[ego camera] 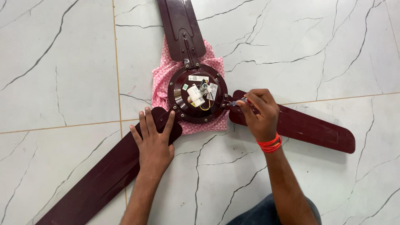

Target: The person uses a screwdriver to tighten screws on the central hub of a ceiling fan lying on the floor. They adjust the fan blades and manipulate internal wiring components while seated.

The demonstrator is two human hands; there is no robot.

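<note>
A maroon ceiling fan lies on the floor with its round motor housing [183,106] facing up. A white capacitor [195,95] and yellow wires sit in the housing's middle. My left hand [154,139] lies flat, fingers spread, on the lower-left blade [96,179] close to the housing. My right hand [259,113] grips a thin screwdriver [237,102] whose tip is at the bracket joining the right blade [316,129] to the housing. An orange band circles my right wrist. A third blade [180,25] runs up out of view.
A pink patterned cloth [160,75] is spread under the motor housing. The floor [62,62] is white marble-look tile with dark veins. My knee in dark trousers [262,212] shows at the bottom edge.
</note>
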